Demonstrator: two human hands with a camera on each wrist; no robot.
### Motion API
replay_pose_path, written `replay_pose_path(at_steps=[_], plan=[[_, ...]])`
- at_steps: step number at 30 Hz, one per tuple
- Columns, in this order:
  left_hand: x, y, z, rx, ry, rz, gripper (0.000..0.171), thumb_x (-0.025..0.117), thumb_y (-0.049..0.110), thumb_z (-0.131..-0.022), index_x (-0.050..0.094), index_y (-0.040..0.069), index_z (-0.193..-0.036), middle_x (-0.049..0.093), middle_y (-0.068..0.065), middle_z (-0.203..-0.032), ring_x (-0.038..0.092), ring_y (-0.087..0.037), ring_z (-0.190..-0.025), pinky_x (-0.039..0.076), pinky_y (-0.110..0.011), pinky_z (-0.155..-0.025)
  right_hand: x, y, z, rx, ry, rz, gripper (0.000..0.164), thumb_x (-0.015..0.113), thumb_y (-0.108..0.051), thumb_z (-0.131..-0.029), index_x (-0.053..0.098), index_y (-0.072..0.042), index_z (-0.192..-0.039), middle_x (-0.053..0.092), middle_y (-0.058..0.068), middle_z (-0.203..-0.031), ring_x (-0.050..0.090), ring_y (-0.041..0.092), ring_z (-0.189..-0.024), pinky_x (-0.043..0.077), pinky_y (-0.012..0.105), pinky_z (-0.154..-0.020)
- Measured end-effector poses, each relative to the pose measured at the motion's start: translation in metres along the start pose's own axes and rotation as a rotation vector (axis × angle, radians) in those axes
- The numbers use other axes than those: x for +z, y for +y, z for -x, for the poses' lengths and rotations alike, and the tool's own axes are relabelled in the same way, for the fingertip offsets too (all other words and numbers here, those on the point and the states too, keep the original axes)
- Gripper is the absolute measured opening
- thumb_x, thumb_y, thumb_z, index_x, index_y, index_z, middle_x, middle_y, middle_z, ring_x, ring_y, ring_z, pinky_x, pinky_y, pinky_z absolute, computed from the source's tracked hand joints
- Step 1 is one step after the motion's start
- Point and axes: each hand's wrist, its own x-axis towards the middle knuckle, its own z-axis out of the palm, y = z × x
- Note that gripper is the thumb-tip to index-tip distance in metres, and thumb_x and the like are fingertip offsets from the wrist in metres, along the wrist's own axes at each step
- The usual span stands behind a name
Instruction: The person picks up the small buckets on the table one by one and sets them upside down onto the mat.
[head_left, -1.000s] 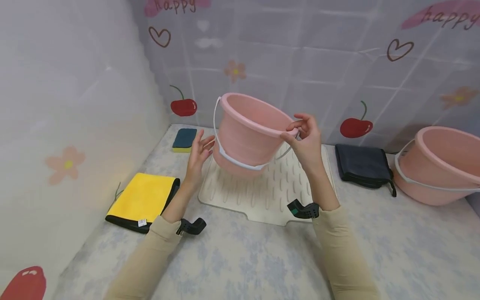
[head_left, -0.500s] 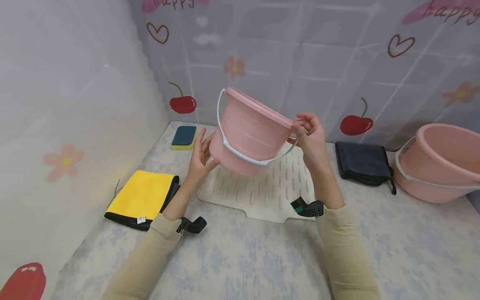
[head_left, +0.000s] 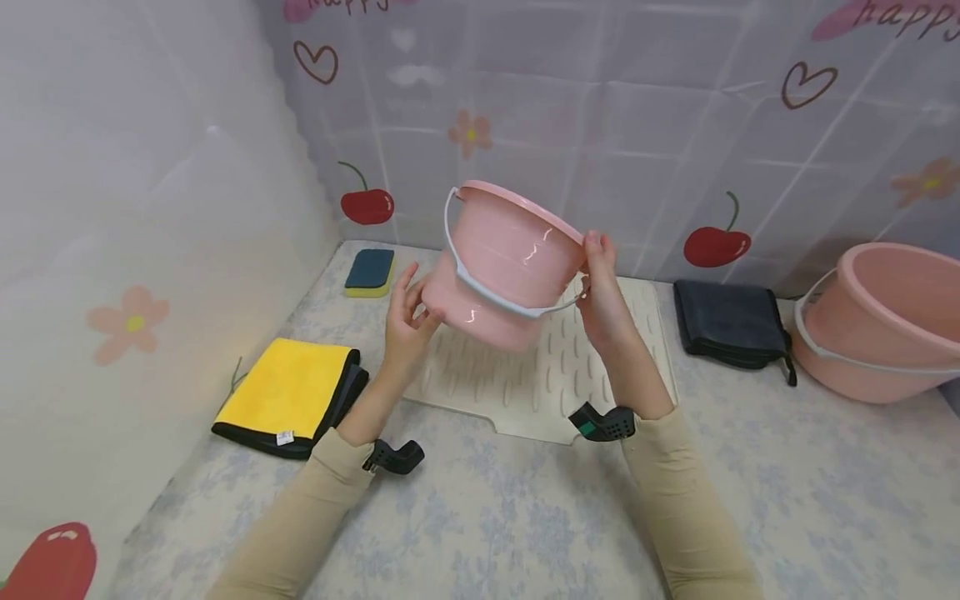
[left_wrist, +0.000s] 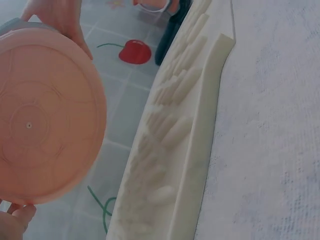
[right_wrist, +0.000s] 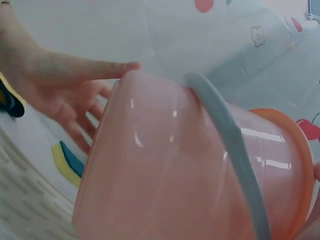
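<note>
A pink bucket is held tilted above the cream ridged mat, its mouth turned away from the head view. My right hand grips the rim on the right, its fingers partly hidden behind. Low on the left, my left hand supports the base with the thumb on the edge and the fingers extended. The right wrist view shows those left fingers spread along the base. In the left wrist view the round base faces the camera. A white handle hangs across the bucket's side.
A second pink bucket stands at the right beside a folded dark cloth. On the left lie a yellow cloth with black edging and a blue-and-yellow sponge. A patterned wall sheet rises close behind.
The bucket has tipped away, so its inside has left the head view. My left hand has moved from beside it onto its base, and my right hand has turned at the rim.
</note>
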Motion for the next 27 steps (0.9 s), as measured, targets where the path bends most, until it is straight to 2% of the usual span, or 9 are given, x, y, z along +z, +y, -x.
replay_pose_path(at_steps=[3, 5, 8, 14, 16, 20, 23, 26, 27], plan=[[-0.002, -0.001, 0.001, 0.004, 0.029, -0.016, 0.108, 0.069, 0.064, -0.068, 0.024, 0.010, -0.150, 0.046, -0.020, -0.142, 0.050, -0.007, -0.118, 0.048, -0.013, -0.090, 0.005, 0.008, 0.000, -0.037, 0.055, 0.072, 0.082, 0.034, -0.054, -0.096, -0.019, -0.024, -0.151, -0.005, 0.004, -0.161, -0.006, 0.020, -0.149, -0.002, 0.050, -0.120], [-0.003, 0.000, 0.003, -0.005, 0.041, -0.020, 0.109, 0.066, 0.068, -0.068, 0.024, 0.009, -0.150, 0.049, -0.019, -0.138, 0.052, -0.006, -0.114, 0.048, -0.013, -0.090, 0.010, 0.015, -0.001, -0.125, 0.098, 0.144, 0.085, 0.040, -0.053, -0.096, -0.015, -0.020, -0.152, 0.000, 0.001, -0.161, 0.003, 0.018, -0.149, 0.006, 0.047, -0.121], [-0.003, 0.003, 0.004, -0.033, 0.054, -0.024, 0.108, 0.061, 0.073, -0.070, 0.023, 0.011, -0.150, 0.053, -0.015, -0.132, 0.054, -0.005, -0.111, 0.048, -0.019, -0.096, 0.015, 0.021, -0.003, -0.319, 0.132, 0.263, 0.097, 0.046, -0.062, -0.090, -0.009, -0.013, -0.153, 0.010, 0.004, -0.160, 0.020, 0.020, -0.144, 0.017, 0.045, -0.120], [0.004, 0.015, 0.001, -0.118, 0.026, -0.013, 0.103, 0.054, 0.077, -0.074, 0.016, 0.020, -0.151, 0.049, -0.014, -0.136, 0.053, -0.012, -0.113, 0.042, -0.048, -0.106, 0.014, 0.021, -0.005, -0.727, 0.194, 0.520, 0.112, 0.040, -0.079, -0.081, 0.004, 0.001, -0.150, 0.023, 0.018, -0.150, 0.029, 0.024, -0.136, 0.028, 0.043, -0.111], [0.005, 0.020, 0.001, -0.151, 0.039, -0.011, 0.102, 0.052, 0.078, -0.075, 0.012, 0.024, -0.152, 0.049, -0.013, -0.135, 0.054, -0.012, -0.110, 0.043, -0.049, -0.105, 0.013, 0.021, -0.005, -0.854, 0.190, 0.577, 0.109, 0.041, -0.079, -0.081, 0.007, -0.001, -0.150, 0.024, 0.018, -0.150, 0.027, 0.024, -0.138, 0.028, 0.042, -0.111], [0.006, 0.029, 0.002, -0.215, 0.071, -0.024, 0.101, 0.047, 0.082, -0.075, 0.009, 0.029, -0.153, 0.051, -0.009, -0.130, 0.056, -0.011, -0.100, 0.050, -0.036, -0.097, 0.011, 0.022, -0.006, -1.059, 0.153, 0.640, 0.100, 0.050, -0.079, -0.076, 0.014, -0.024, -0.152, 0.025, 0.009, -0.155, 0.017, 0.027, -0.144, 0.019, 0.044, -0.118], [0.005, 0.034, 0.002, -0.230, 0.078, -0.056, 0.100, 0.041, 0.083, -0.077, 0.008, 0.029, -0.153, 0.050, -0.006, -0.128, 0.054, -0.011, -0.099, 0.050, -0.030, -0.094, 0.011, 0.022, -0.007, -1.123, 0.106, 0.647, 0.098, 0.057, -0.078, -0.072, 0.016, -0.038, -0.151, 0.027, -0.003, -0.156, 0.012, 0.032, -0.146, 0.013, 0.048, -0.120], [0.003, 0.035, 0.001, -0.203, 0.075, -0.063, 0.104, 0.040, 0.086, -0.074, 0.005, 0.028, -0.154, 0.048, -0.005, -0.129, 0.050, -0.013, -0.103, 0.046, -0.036, -0.098, 0.012, 0.022, -0.006, -1.050, 0.099, 0.638, 0.099, 0.057, -0.079, -0.071, 0.021, -0.032, -0.151, 0.028, -0.003, -0.156, 0.010, 0.029, -0.147, 0.012, 0.048, -0.120], [0.003, 0.036, 0.001, -0.185, 0.067, -0.059, 0.106, 0.041, 0.086, -0.073, 0.004, 0.027, -0.154, 0.046, -0.004, -0.133, 0.050, -0.013, -0.106, 0.043, -0.040, -0.101, 0.013, 0.021, -0.006, -1.000, 0.104, 0.628, 0.101, 0.056, -0.080, -0.071, 0.022, -0.029, -0.151, 0.027, -0.002, -0.156, 0.008, 0.027, -0.148, 0.020, 0.047, -0.117]])
